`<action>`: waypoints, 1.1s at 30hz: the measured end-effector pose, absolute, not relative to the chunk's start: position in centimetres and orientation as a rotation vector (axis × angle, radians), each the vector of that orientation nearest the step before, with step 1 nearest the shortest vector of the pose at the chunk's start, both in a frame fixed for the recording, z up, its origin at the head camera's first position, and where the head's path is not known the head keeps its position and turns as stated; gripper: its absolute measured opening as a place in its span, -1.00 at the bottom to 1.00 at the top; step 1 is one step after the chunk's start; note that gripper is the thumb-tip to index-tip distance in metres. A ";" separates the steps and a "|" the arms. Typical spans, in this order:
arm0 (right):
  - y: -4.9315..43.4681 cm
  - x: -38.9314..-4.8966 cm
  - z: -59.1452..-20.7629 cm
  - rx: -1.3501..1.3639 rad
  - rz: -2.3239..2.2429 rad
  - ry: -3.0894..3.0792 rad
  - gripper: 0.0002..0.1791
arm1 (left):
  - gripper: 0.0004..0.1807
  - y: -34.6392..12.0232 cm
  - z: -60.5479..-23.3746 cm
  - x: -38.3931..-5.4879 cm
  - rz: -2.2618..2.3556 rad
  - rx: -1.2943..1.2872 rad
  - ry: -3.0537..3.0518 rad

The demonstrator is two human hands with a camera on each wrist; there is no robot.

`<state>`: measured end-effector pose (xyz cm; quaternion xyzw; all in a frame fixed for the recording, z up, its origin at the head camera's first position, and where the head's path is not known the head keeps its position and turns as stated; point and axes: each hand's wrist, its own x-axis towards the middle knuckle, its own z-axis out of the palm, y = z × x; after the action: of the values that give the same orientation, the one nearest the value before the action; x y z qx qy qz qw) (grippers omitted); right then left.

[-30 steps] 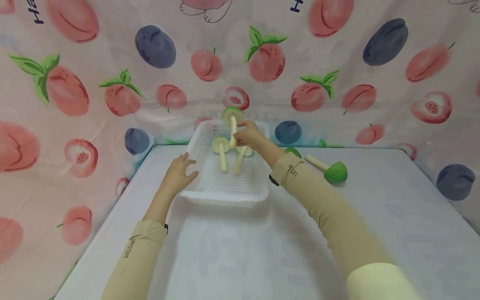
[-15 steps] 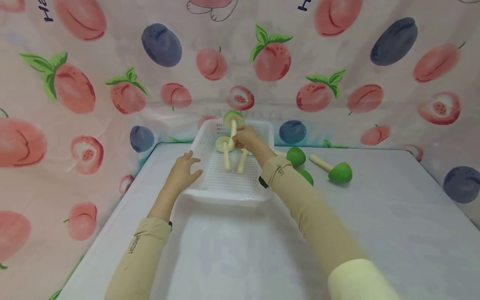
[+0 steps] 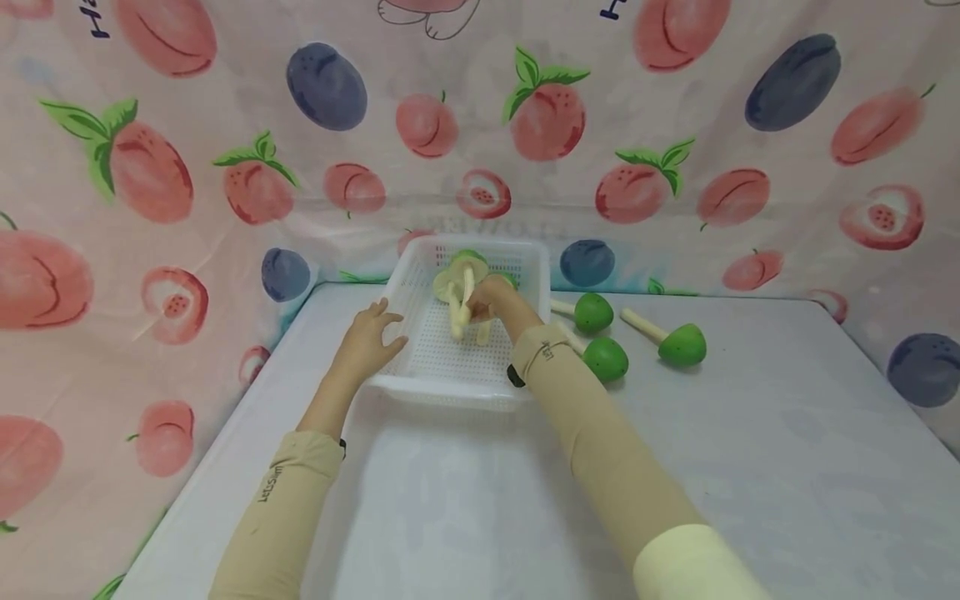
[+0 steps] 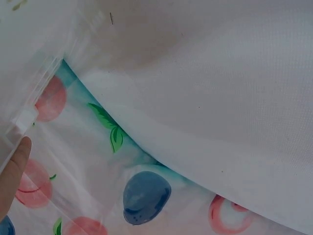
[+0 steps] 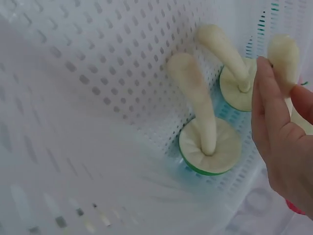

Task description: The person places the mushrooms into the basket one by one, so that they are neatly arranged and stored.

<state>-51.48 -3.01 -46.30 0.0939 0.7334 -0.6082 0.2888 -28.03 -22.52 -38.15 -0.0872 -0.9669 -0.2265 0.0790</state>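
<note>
Inside a white perforated plastic basket (image 3: 442, 392), my right hand (image 3: 498, 302) pinches the pale stem of a toy mushroom (image 3: 472, 268) with a green cap. Thumb and fingertips meet on that stem (image 5: 283, 56) in the right wrist view. Two more mushrooms lie in the basket, caps down and stems up: a nearer one (image 5: 210, 147) and a farther one (image 5: 236, 81). At the basket's left side is my left hand (image 3: 363, 342), fingers spread and loosely bent. One of its fingers (image 4: 17, 159) shows close to the basket wall in the left wrist view.
Right of the basket, three green-capped mushrooms lie on the white table: one at the back (image 3: 592, 313), one nearer (image 3: 606, 359) and one farther right (image 3: 682, 344). A fruit-print cloth (image 3: 450, 75) hangs behind the table.
My right hand has lowered the mushroom from above the basket's back rim down into the basket. The left hand keeps its place. Mushrooms hidden behind the right arm now show.
</note>
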 end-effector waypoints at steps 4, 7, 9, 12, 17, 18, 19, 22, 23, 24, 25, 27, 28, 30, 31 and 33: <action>-2.5 -50.6 -46.2 0.212 -1.525 2.048 -0.55 | -0.53 -22.5 -38.3 -28.1 -0.672 -0.254 -2.901; -2.3 -50.0 -46.3 0.214 -1.494 2.061 -0.46 | -0.53 -22.4 -38.4 -28.0 -0.666 -0.244 -2.905; -2.2 -50.0 -46.7 0.220 -1.498 2.030 -0.40 | -0.53 -22.4 -38.4 -28.0 -0.662 -0.243 -2.903; -2.0 -52.0 -49.3 0.257 -1.462 2.018 -0.30 | -0.54 -22.2 -38.4 -28.0 -0.660 -0.252 -2.901; -1.6 -53.2 -51.5 0.226 -1.352 2.089 -0.48 | -0.54 -21.9 -38.3 -28.0 -0.657 -0.261 -2.903; -1.7 -53.1 -51.6 0.226 -1.361 2.097 -0.47 | -0.53 -21.9 -38.2 -28.0 -0.658 -0.256 -2.901; -1.8 -52.9 -51.5 0.222 -1.365 2.111 -0.43 | -0.54 -21.9 -38.2 -28.0 -0.656 -0.252 -2.900; -2.2 -50.8 -49.5 0.223 -1.368 2.162 -0.16 | -0.54 -22.0 -38.1 -27.9 -0.652 -0.245 -2.899; -2.2 -49.7 -48.4 0.221 -1.368 2.190 -0.06 | -0.54 -22.1 -38.1 -27.9 -0.652 -0.245 -2.899; -2.2 -49.0 -47.7 0.214 -1.366 2.218 0.02 | -0.54 -22.1 -38.1 -27.9 -0.652 -0.245 -2.900; -2.2 -48.1 -46.7 0.204 -1.344 2.243 0.06 | -0.54 -22.1 -38.1 -28.0 -0.652 -0.245 -2.902; -2.1 -47.0 -45.5 0.171 -1.284 2.314 0.07 | -0.53 -22.2 -38.1 -28.0 -0.654 -0.242 -2.906; -2.0 -47.0 -45.5 0.142 -1.244 2.367 0.03 | -0.53 -22.2 -38.1 -28.0 -0.655 -0.240 -2.908; -2.0 -47.7 -46.3 0.068 -1.150 2.492 -0.07 | -0.53 -22.2 -38.1 -28.0 -0.659 -0.234 -2.907; -1.9 -48.3 -46.9 0.042 -1.115 2.527 -0.08 | -0.53 -22.3 -38.1 -28.0 -0.662 -0.231 -2.907; -1.9 -49.8 -48.4 -0.010 -1.074 2.582 -0.07 | -0.53 -22.4 -38.1 -28.0 -0.666 -0.230 -2.905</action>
<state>-49.78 -1.93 -48.36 -0.0036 0.9095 -0.3784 0.1719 -27.99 -22.37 -38.07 -0.0766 -0.9690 -0.2222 0.0760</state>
